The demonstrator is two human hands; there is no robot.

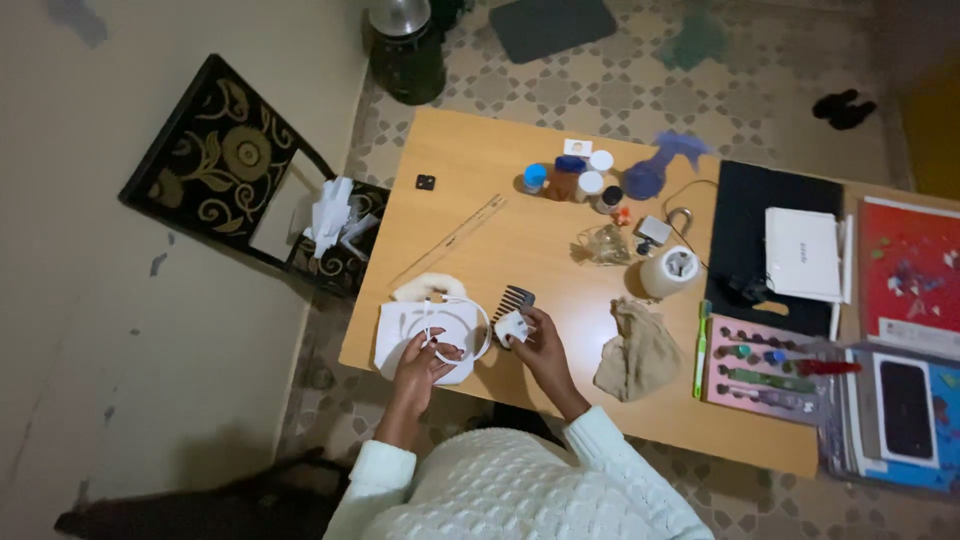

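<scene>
We note the left hand [418, 360] pinching a looped white cable [455, 335] above white paper [400, 330] at the table's [480, 170] near-left corner. The right hand [535, 335] grips the white plug end [510, 327], keeping the coil taut; a dark comb [514, 297] lies just beyond it.

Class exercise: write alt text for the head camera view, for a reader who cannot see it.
Seen from above, a person's left hand holds a looped white cable while the right hand grips its white plug, over a wooden table strewn with a comb, jars and cloth.
</scene>
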